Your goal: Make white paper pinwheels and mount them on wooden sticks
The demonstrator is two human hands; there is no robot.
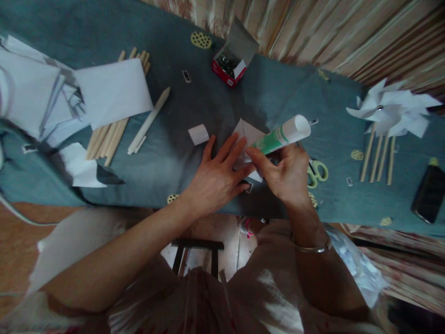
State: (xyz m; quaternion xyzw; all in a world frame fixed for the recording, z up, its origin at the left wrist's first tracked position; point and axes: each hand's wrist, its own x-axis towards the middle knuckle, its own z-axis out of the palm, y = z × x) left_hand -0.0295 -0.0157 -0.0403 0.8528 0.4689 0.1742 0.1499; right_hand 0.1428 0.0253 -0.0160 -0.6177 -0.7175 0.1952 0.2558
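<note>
My left hand point(219, 178) lies with its fingers spread over a piece of white paper point(247, 131), pressing it to the cloth. In my right hand point(287, 174) is a green and white glue stick point(278, 137), gripped between thumb and fingers and slanting down to the paper. Its lower tip is hidden by my hands. Just left of my left fingertips sits a small folded white paper point(199, 134). Scissors point(317, 174) with light green handles lie beside my right hand, their blades hidden.
An open red box point(227, 69) of small dark metallic pieces stands at the back. Paper sheets point(114, 90), wooden sticks point(113, 139) and a white pen point(149, 120) lie left. Paper pinwheels point(389, 109) on sticks and a phone point(429, 192) are right.
</note>
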